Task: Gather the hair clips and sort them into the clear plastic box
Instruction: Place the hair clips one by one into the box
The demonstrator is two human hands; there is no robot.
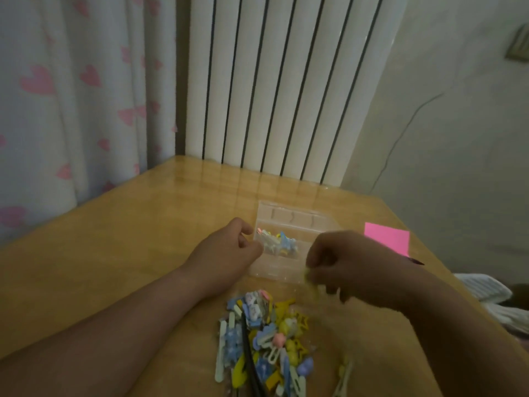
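Here, on the wooden surface (128, 239), the right hand (352, 265) has its grip pinched on a blurred yellow hair clip (312, 283) above the near right corner of the clear plastic box (274, 270). The left hand (229, 247) curls at the box's left edge; whether its grip holds anything I cannot tell. A few sorted clips (282, 243) lie in a middle compartment. The pile of hair clips (266, 339) sits nearer the person.

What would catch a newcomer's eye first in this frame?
The bright pile of hair clips, blue, yellow and pink, lies on the wooden table nearest the camera. Just beyond it, the right hand pinches a blurred yellow clip at the near corner of the clear plastic box, which already holds a few clips; the left hand sits curled at its left edge. A pink note lies further right.
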